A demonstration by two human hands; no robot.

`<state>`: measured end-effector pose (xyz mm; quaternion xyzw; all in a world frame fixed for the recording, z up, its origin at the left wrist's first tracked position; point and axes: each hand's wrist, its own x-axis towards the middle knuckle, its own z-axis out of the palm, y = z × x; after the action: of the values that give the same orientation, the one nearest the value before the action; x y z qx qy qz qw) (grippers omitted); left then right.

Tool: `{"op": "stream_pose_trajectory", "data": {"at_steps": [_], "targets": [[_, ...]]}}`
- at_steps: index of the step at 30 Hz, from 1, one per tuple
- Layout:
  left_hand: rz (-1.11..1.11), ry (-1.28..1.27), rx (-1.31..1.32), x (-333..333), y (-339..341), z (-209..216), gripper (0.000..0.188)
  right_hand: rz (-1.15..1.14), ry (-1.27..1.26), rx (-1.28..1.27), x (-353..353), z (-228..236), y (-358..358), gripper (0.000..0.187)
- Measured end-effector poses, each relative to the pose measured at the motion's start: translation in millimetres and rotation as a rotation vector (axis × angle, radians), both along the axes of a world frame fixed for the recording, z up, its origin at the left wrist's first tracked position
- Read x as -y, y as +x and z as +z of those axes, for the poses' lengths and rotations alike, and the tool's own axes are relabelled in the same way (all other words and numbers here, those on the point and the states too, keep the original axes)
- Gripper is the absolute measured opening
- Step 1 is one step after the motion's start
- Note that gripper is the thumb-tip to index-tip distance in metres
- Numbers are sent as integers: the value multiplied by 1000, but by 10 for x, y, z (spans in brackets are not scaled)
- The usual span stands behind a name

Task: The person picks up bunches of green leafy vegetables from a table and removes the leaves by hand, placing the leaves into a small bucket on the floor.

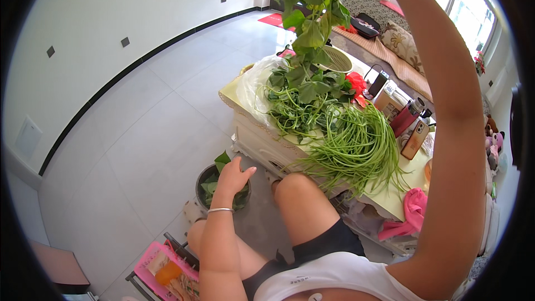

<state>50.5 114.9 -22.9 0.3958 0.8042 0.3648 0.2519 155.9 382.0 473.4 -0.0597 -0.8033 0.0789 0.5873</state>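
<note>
Nearest, the left hand [234,175] hangs low beside the bare knee, its fingers [249,171] loose and spread, gripping nothing. It hovers right over a dark round bucket [204,181] on the grey tiled floor [139,145], which holds discarded green leaves [222,160]; the bucket stands just beside the seat, probably so trimmings can drop straight in. At the lower edge, a pink plastic basket [149,259] sits by the left thigh.

Next, the low cream-coloured surface [253,134] carries a fanned bunch of long thin green beans [356,145], ends pointing toward the knees, within easy reach. Behind them lies a heap of leafy green vine stems [301,108], partly resting on a clear plastic bag [253,83]. A pink cloth [413,209] droops off the near right corner. A phone [416,139], a red flask [405,117] and a white woven basket [339,60] stand toward the far side.

The right arm [446,122] is raised high and its hand is out of the picture at the top edge, so whether its fingers are clenched cannot be told. A long leafy stem [309,28] rises from the heap toward that edge, seemingly lifted clear to separate it.
</note>
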Motion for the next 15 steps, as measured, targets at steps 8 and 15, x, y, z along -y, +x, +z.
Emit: {"op": "stream_pose_trajectory", "data": {"at_steps": [8,15], "targets": [[-6,18,-21,-66,73,-40,72,21,-36,108,-177,-159,66,11],[-19,-59,-7,61,48,69,74,-504,203,626,-761,-1294,102,23]]}}
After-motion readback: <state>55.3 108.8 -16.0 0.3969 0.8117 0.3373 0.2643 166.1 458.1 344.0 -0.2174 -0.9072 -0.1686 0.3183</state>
